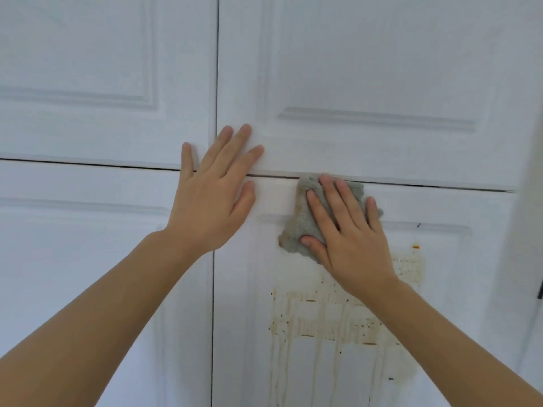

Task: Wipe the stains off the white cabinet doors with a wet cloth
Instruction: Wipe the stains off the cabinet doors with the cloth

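White panelled cabinet doors fill the view. The lower right door [458,333] carries brownish stains [323,321] with drips running down and specks toward the right. A grey fluffy cloth [299,224] lies flat against the top of that door, just under the gap to the upper right door [382,69]. My right hand [349,230] presses the cloth to the door with straight spread fingers. My left hand [214,189] rests flat with fingers spread where the doors' corners meet, left of the cloth.
The upper left door [88,69] and lower left door [88,259] show no marks. A narrow dark gap runs between the doors. At the far right edge stands a white frame with a dark fitting [540,289].
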Motion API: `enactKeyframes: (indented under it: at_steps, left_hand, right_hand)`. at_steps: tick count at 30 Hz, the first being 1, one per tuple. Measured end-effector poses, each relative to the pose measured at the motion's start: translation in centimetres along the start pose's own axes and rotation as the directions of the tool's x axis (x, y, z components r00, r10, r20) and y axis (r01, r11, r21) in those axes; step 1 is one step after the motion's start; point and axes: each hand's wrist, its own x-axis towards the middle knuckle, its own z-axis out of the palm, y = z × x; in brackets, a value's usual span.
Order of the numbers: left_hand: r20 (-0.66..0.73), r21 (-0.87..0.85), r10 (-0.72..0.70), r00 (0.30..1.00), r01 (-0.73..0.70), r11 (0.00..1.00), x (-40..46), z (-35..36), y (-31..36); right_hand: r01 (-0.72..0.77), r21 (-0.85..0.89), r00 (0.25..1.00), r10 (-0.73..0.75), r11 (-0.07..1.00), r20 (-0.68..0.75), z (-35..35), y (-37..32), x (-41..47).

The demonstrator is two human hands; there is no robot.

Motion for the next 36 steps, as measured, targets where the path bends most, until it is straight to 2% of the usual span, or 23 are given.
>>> enactKeyframes:
  at_steps: [7,13,15,22,27,32,36]
  left_hand:
    - [0.003,-0.061,0.009,1.0,-0.009,0.998,1.1,1.7,3.4]
    - [0.031,-0.089,0.083,0.996,-0.08,0.993,2.5,2.5,5.7]
    - [0.032,-0.097,0.071,0.997,-0.068,0.993,2.7,2.4,5.5]
    - [0.004,-0.129,0.065,0.998,-0.063,0.99,4.3,2.8,6.2]
    - [-0.058,-0.189,0.081,0.995,-0.091,0.978,5.3,4.4,9.2]
    - [-0.046,-0.147,0.189,0.981,-0.194,0.97,5.1,6.3,11.2]
    - [-0.054,-0.094,0.199,0.979,-0.203,0.975,5.0,7.0,11.1]
  right_hand:
    - [-0.252,-0.074,0.953,0.261,0.965,0.155,-2.6,9.6,-4.7]
    - [-0.363,-0.044,0.913,0.365,0.931,0.184,-2.9,10.2,-5.4]
    - [-0.371,-0.029,0.914,0.37,0.928,0.168,-2.5,8.6,-4.4]
    - [-0.182,0.086,0.983,0.179,0.979,0.05,-0.7,-0.7,0.9]
    - [-0.103,0.08,0.995,0.102,0.991,0.016,-0.7,2.6,-0.4]
    - [-0.236,0.003,0.97,0.236,0.972,0.051,-1.4,9.6,-4.6]
    - [-0.421,0.07,0.907,0.418,0.904,0.057,-1.4,10.4,-6.0]
